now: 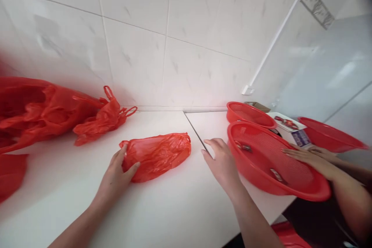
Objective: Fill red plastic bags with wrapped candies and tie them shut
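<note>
A thin red plastic bag (158, 157) lies crumpled and flattened on the white tabletop. My left hand (117, 172) grips its left end, the thumb over the film and the fingers at the edge. My right hand (222, 164) hovers apart from the bag, to its right, over the table. Its fingers are spread and nothing is in them. Just beyond it stands a large red plastic basket (258, 155) with a few small wrapped packets (276, 175) inside.
More red bags (55, 112) are heaped at the left, one small bag (101, 120) with loop handles beside them. Another person's hand (305, 157) reaches into the large basket. Behind are another red basket (250, 114) and a tray (287, 123) of packets. A tiled wall (139, 54) bounds the table.
</note>
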Demonstrator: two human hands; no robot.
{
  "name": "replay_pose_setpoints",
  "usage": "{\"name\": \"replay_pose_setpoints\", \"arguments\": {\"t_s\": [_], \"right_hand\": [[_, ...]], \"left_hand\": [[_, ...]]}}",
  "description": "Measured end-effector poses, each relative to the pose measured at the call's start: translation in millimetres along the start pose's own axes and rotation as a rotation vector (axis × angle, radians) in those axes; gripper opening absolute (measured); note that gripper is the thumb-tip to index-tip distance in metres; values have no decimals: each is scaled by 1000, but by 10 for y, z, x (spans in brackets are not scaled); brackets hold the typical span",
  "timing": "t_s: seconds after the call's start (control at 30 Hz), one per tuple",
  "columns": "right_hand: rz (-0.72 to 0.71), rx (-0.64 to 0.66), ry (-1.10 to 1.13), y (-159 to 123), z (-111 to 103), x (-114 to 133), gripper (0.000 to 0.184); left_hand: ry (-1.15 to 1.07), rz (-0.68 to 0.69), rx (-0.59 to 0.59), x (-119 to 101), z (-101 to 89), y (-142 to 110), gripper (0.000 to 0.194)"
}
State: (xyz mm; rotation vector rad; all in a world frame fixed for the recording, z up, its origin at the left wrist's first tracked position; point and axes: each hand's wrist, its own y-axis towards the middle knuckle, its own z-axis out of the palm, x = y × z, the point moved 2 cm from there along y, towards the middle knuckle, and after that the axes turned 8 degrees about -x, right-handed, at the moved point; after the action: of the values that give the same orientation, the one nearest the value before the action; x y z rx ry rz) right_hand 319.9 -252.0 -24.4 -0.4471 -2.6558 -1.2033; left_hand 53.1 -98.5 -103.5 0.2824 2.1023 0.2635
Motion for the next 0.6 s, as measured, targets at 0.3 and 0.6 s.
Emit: {"name": "replay_pose_setpoints", "arguments": {"t_s": [0.3, 0.6], "right_hand": [[59, 238, -530, -619, -900, -1142, 43], [216, 467, -438, -110, -760, -689, 42]], "left_hand": [[171, -41, 67, 19, 4, 16, 68], [225, -12, 50, 68, 46, 55, 70]]}}
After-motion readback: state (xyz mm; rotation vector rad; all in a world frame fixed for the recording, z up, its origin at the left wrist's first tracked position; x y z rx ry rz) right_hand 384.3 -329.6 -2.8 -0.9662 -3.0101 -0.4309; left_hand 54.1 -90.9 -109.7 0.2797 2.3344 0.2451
